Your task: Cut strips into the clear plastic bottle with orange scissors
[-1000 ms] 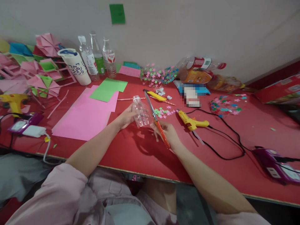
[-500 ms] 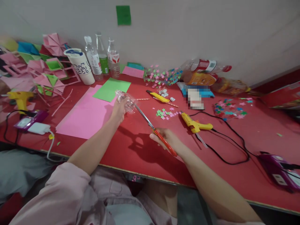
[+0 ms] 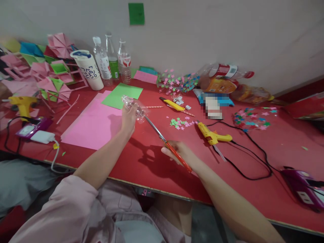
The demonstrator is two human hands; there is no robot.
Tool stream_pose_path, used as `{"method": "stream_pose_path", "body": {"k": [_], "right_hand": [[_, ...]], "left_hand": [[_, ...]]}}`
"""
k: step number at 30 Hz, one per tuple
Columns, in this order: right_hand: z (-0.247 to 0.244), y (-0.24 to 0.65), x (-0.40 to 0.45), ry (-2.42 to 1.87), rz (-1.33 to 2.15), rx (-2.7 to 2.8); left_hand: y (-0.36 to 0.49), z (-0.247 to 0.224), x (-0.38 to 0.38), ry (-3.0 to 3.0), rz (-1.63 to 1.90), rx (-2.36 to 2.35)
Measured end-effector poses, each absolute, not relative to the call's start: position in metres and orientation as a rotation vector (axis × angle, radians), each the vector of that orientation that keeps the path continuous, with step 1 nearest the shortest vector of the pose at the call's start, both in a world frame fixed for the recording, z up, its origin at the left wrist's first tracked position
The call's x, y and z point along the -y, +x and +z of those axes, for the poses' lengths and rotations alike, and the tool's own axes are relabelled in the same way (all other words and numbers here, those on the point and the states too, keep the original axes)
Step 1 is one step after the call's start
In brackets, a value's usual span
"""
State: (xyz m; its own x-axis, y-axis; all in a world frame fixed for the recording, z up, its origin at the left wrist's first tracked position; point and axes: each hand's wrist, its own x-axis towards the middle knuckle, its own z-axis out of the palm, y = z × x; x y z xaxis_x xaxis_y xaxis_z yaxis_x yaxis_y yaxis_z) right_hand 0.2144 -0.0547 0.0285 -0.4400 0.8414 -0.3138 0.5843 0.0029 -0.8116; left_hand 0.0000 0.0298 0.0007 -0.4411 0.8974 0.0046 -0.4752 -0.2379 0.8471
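My left hand [image 3: 129,118] is closed around a clear plastic bottle piece [image 3: 138,109], its neck pointing up and to the left. In my right hand [image 3: 178,152] is a pair of scissors [image 3: 174,153] with red handles. The scissor blades reach up-left and their tips meet the lower right edge of the bottle piece; whether they are cutting into it I cannot tell. Beneath my left forearm lie pink paper [image 3: 88,125] and, partly over it, a green sheet [image 3: 123,96].
Small paper stars [image 3: 181,123], a yellow cutter [image 3: 173,104] and a yellow glue gun [image 3: 212,133] with a black cord lie to the right. A white tumbler [image 3: 88,71] and several bottles [image 3: 125,62] stand by the wall. Purple power strips [image 3: 302,189] sit at both sides of the red table [image 3: 152,179].
The view has shifted slightly. My left hand has tilted the bottle piece a little, its neck now farther left. The scissors stay at its edge, with their handles closer together.
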Motion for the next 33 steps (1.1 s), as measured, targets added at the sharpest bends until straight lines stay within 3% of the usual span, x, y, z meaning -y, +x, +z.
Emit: {"method": "stream_pose_path", "body": {"k": [33], "right_hand": [[0.0256,0.213,0.0581,-1.495,1.387,1.983]], "left_hand": [[0.0056,-0.0037,-0.0274,0.683,1.835,-1.045]]}}
